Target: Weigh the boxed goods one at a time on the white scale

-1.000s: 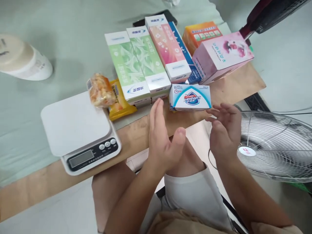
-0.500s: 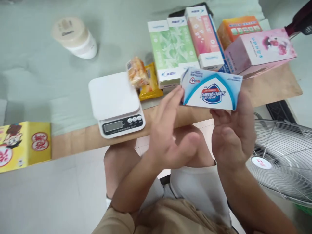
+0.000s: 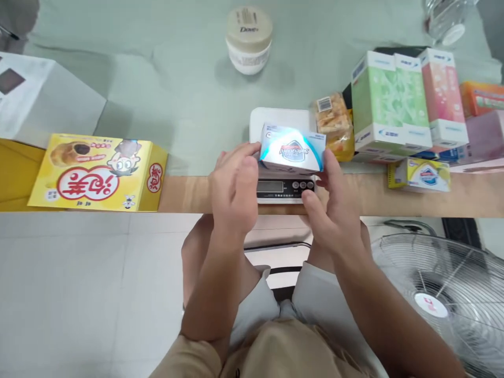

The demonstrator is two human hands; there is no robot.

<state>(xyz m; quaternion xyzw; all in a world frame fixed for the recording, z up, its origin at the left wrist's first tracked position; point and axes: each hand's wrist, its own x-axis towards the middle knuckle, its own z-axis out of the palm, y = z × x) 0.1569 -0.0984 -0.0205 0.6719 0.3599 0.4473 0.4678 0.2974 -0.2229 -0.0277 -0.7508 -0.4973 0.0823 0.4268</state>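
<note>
Safeguard box has shifted over the scale, between both hands.

From here I see an indoor room, type unclear: cloth-covered surface, tiled floor, 1 caged fan near right.

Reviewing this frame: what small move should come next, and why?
Probably ease the white-and-blue cardboard box down flat onto the white flat-topped plastic scale, keeping the right hand clear of the round buttons. The left hand and right hand hold the box by its ends over the platform, and the right thumb sits close to the buttons.
</note>
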